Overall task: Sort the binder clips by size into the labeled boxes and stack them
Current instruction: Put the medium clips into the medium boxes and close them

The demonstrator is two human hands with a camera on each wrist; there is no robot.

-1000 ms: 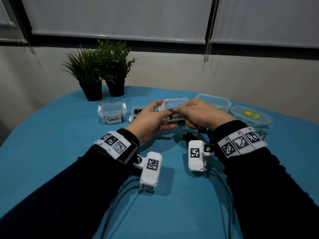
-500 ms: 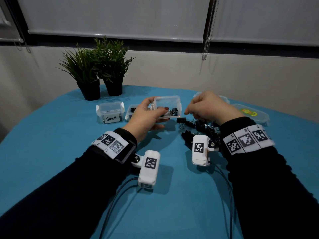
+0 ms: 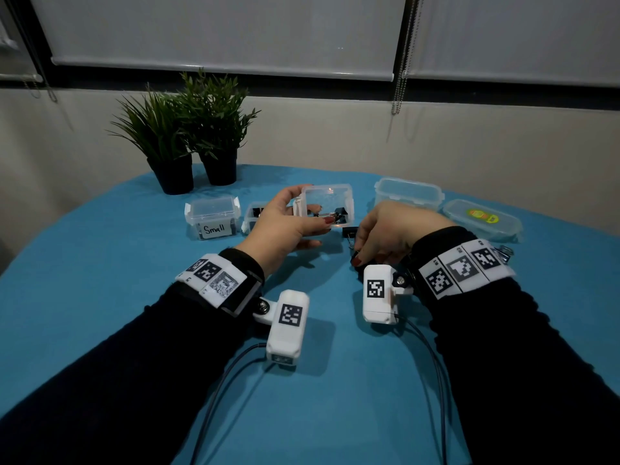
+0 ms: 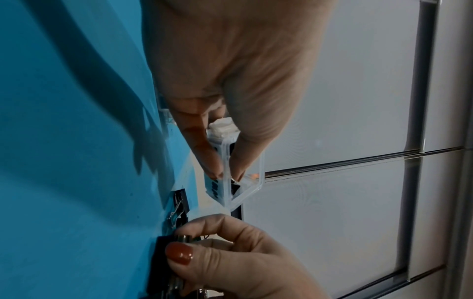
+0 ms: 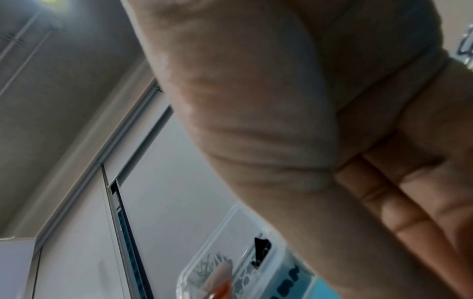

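From the head view, your left hand grips the open clear box by its near-left wall, thumb outside and fingers over the rim, lifted off the blue table and tipped so its mouth faces you. A few clips already lie inside it. Take that box as your landmark. Your right hand is just right of it and lower, fingers curled down onto the loose pile of binder clips on the cloth. One clip shows between box and hand, below the box's right corner. The right hand is clearly the nearer to the pile; I judge the coming move is a short lift up and to the left into the box mouth. The "Small" box sits lidded, well left of the held box.

The left wrist view shows the same box pinched on its wall between thumb and fingertips. Beyond it your right hand closes thumb and forefinger on a large black clip, handles pointing towards the box. A smaller clip lies between them on the table.

The right wrist view is mostly palm; the fingers curl inward, but the clip itself is hidden. The box appears low in the picture with black clips inside.
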